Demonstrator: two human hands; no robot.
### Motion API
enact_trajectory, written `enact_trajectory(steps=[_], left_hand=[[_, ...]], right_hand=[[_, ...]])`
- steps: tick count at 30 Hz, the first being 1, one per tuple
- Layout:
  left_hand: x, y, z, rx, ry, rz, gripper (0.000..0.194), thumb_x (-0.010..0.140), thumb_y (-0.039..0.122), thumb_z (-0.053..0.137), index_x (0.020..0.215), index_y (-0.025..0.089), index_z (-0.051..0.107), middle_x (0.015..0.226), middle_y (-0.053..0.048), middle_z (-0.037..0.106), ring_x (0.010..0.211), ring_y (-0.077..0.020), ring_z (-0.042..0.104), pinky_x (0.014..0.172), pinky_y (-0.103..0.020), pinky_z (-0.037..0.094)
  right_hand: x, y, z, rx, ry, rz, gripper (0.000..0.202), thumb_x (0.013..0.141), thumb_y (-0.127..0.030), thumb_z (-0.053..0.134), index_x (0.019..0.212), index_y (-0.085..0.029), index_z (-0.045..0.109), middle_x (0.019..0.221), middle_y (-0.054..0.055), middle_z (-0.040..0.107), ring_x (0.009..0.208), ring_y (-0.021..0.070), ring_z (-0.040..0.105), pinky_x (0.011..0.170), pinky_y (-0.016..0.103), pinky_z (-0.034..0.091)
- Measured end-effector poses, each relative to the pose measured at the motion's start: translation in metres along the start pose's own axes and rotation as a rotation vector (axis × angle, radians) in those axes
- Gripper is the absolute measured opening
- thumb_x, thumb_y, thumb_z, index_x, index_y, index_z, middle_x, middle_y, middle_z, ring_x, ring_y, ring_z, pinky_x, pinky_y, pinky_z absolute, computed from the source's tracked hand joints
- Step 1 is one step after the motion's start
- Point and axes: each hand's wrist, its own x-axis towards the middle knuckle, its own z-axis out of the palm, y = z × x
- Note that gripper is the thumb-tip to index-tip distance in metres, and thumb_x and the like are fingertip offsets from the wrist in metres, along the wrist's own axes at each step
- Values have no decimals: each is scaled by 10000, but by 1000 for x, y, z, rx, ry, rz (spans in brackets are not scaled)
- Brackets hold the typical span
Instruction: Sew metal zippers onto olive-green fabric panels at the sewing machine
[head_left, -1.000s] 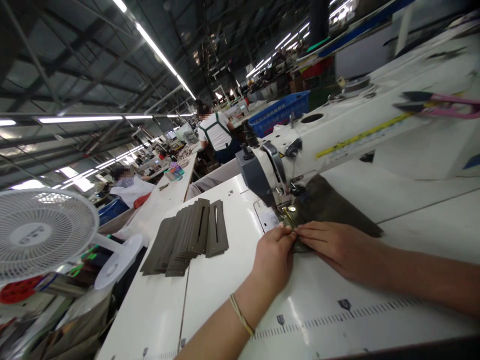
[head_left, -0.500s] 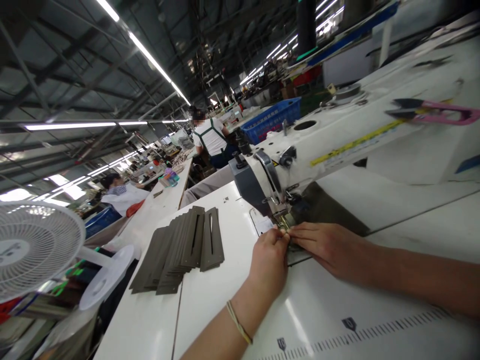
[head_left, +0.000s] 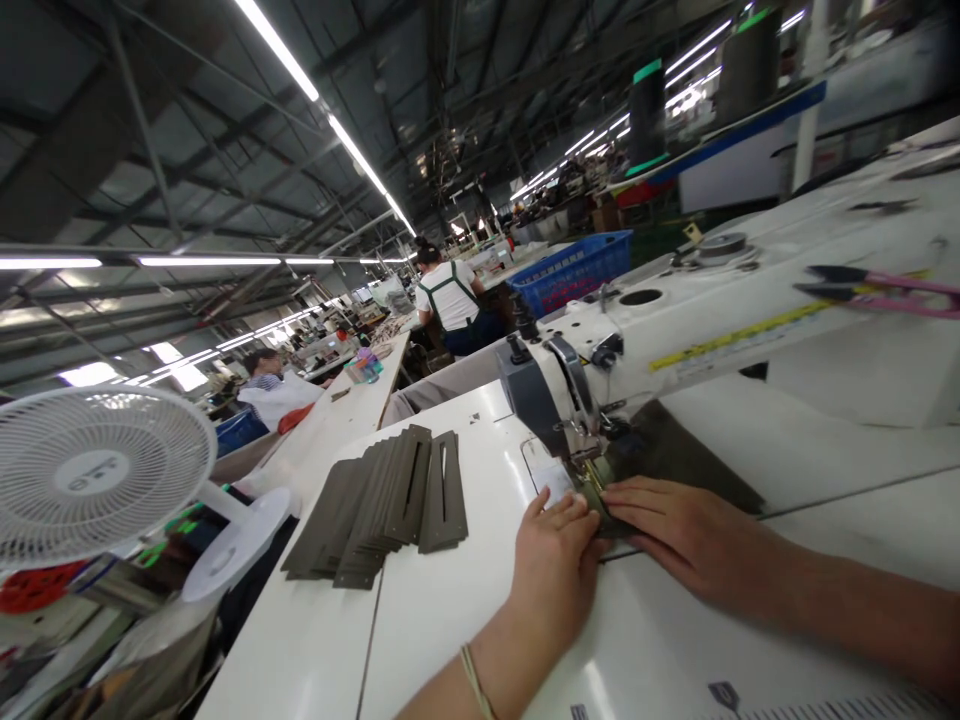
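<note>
Dark cloth [head_left: 682,460] under the sewing machine [head_left: 697,300], both hands at its near edge

At far left is a white fan [head_left: 91,472]. Next, on the white table [head_left: 435,620], lies a fanned stack of dark strips [head_left: 367,510], with a few slotted pieces [head_left: 432,505] just beside its right side. Farther back, a person in a white top [head_left: 454,300] faces away. The left hand [head_left: 559,560] has its fingertips at the cloth, just below the needle area; I cannot tell whether it pinches. The right hand [head_left: 690,530] lays outstretched fingers on the cloth, its thumb hidden, so its grip cannot be told either. The cloth spreads rightward behind that hand. On the machine's arm are a yellow measuring strip [head_left: 742,334] and, at far right, pink-handled scissors [head_left: 859,277].
</note>
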Motion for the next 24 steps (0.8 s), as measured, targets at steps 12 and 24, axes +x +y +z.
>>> enact_trajectory(steps=[12, 24], left_hand=[[10, -10, 1, 188, -25, 239, 208, 945, 117, 473, 998, 140, 674, 1055, -110, 745, 1010, -205, 704, 1080, -453, 453], [16, -17, 5, 111, -33, 160, 203, 885, 125, 529, 1045, 140, 652, 1114, -113, 723, 1098, -233, 662, 1121, -458, 391]], right_hand=[[1, 6, 3, -40, -36, -48, 415, 822, -11, 401, 1061, -141, 714, 1065, 126, 735, 965, 204, 700, 857, 340, 593], [6, 14, 10, -84, 80, 7, 331, 878, -51, 418, 1032, -131, 701, 1022, 114, 743, 939, 186, 709, 840, 278, 590]])
